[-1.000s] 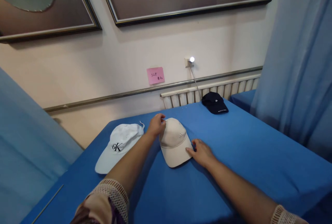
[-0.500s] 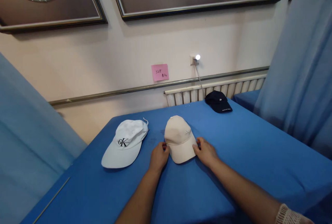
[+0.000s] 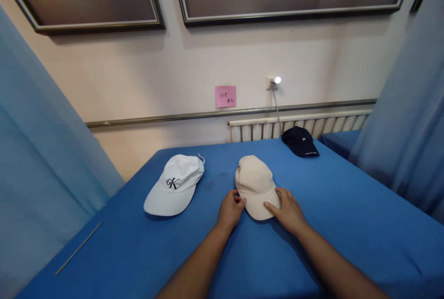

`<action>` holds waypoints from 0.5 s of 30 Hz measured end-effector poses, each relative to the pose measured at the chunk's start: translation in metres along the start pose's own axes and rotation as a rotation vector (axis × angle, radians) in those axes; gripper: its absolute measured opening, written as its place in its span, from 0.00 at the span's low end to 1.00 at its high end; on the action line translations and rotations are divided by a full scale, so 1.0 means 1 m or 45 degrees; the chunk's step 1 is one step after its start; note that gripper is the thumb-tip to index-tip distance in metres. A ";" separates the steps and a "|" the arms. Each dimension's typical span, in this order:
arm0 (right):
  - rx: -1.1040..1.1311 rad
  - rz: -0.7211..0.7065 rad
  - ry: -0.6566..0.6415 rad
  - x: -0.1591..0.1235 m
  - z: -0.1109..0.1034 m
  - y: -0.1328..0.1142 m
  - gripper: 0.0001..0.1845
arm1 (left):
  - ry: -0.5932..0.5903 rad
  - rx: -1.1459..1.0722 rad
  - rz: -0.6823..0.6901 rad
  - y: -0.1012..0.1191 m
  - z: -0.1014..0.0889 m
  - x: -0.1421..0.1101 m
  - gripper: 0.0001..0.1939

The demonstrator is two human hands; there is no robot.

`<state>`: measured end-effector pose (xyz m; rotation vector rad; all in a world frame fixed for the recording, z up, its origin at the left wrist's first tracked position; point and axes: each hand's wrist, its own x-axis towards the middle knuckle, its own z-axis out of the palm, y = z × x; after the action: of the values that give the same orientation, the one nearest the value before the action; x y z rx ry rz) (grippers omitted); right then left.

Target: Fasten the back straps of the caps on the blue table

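Note:
A beige baseball cap rests on the blue-covered table, its brim toward me. At the brim's left edge, my left hand pinches it between thumb and fingers. My right hand grips the brim's right side, thumb on top and the other fingers at the edge, partly hidden. To the left lies a white baseball cap with black letters on its front. A dark navy baseball cap sits at the far right corner of the table.
A thin stick lies near the left table edge. Behind the table are a radiator, a metal rail and a plug with a cord. Blue curtains hang on both sides. A pink note is on the wall.
My view has shifted, so the scene sits further right. The right thumb has moved inward over the top of the beige cap's brim. The white and navy caps have stayed in place.

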<state>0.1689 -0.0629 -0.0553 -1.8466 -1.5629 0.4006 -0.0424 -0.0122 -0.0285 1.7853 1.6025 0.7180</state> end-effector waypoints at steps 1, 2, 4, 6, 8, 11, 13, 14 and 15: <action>0.007 0.013 0.015 -0.001 0.000 0.001 0.36 | -0.003 -0.036 -0.016 -0.001 0.002 0.001 0.21; 0.020 0.021 0.027 -0.001 0.000 0.002 0.35 | -0.008 -0.075 -0.029 -0.003 0.005 0.002 0.22; 0.052 0.026 0.039 -0.004 0.000 0.004 0.33 | -0.009 -0.143 -0.039 -0.005 0.008 0.004 0.23; 0.063 0.019 0.043 -0.006 0.000 0.007 0.33 | 0.005 -0.193 -0.034 -0.007 0.009 0.006 0.22; 0.043 0.004 0.045 -0.007 0.001 0.010 0.34 | 0.046 -0.233 -0.034 -0.007 0.006 0.009 0.20; 0.000 -0.014 0.038 -0.008 0.002 0.012 0.35 | 0.242 -0.224 -0.010 -0.008 -0.008 0.019 0.21; -0.021 -0.021 0.025 -0.006 0.004 0.014 0.34 | 0.370 -0.190 0.033 -0.010 -0.018 0.032 0.20; -0.027 -0.028 0.020 -0.005 0.004 0.015 0.34 | 0.380 -0.185 0.050 -0.010 -0.022 0.040 0.18; -0.029 -0.036 0.018 -0.004 0.005 0.016 0.33 | 0.366 -0.184 0.062 -0.010 -0.025 0.050 0.16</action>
<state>0.1767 -0.0665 -0.0704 -1.8391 -1.5885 0.3577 -0.0618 0.0403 -0.0207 1.6792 1.6448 1.1265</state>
